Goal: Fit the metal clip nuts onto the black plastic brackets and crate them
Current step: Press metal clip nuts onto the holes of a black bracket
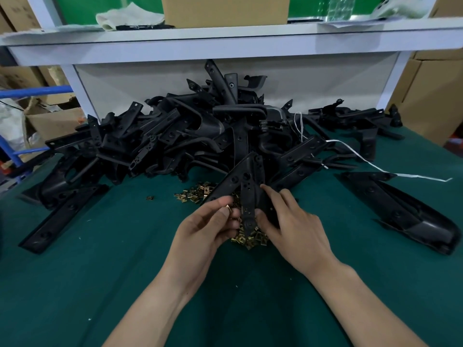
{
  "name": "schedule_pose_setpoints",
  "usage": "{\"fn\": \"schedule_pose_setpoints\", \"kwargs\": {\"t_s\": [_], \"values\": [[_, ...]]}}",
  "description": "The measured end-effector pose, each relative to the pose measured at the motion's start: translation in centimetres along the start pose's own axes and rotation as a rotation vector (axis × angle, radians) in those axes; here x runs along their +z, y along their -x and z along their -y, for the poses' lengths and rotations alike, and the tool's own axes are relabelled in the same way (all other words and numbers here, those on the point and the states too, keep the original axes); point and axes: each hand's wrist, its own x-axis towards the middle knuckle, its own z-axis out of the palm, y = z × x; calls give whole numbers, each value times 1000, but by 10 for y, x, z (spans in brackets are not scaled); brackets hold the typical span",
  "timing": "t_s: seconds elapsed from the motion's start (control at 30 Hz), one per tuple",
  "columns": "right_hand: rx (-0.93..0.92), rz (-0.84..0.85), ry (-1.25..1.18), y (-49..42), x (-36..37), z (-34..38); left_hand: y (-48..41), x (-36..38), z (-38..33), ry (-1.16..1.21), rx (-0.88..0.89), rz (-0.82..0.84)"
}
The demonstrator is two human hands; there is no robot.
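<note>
Pinching brassy clip nut [228,208] in left hand [208,227], right hand [292,222] grips holed black bracket [247,189].

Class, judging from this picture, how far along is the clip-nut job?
Done: nothing visibly crated; no crate in view. In hand: the left hand pinches a clip nut beside the bracket the right hand grips. Left: the bracket pile and loose clip nuts.

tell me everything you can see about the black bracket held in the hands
The bracket looks like matte black moulded plastic: flat arms joined at the far end, spreading toward the person, pierced by round holes. It is held tilted above loose brass clip nuts on the green mat. The right hand grips its right side; the left hand pinches one clip nut beside its narrow arm.
</note>
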Motion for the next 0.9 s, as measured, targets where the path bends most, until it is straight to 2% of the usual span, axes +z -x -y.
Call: {"fn": "schedule_pose_setpoints", "kwargs": {"t_s": [0.43, 0.9], "values": [[6, -7, -47, -1, 0, 0, 2, 2, 1, -122, 45, 49], [5, -18, -66, -1, 0, -1, 6, 4, 0, -258, 107, 21]]}}
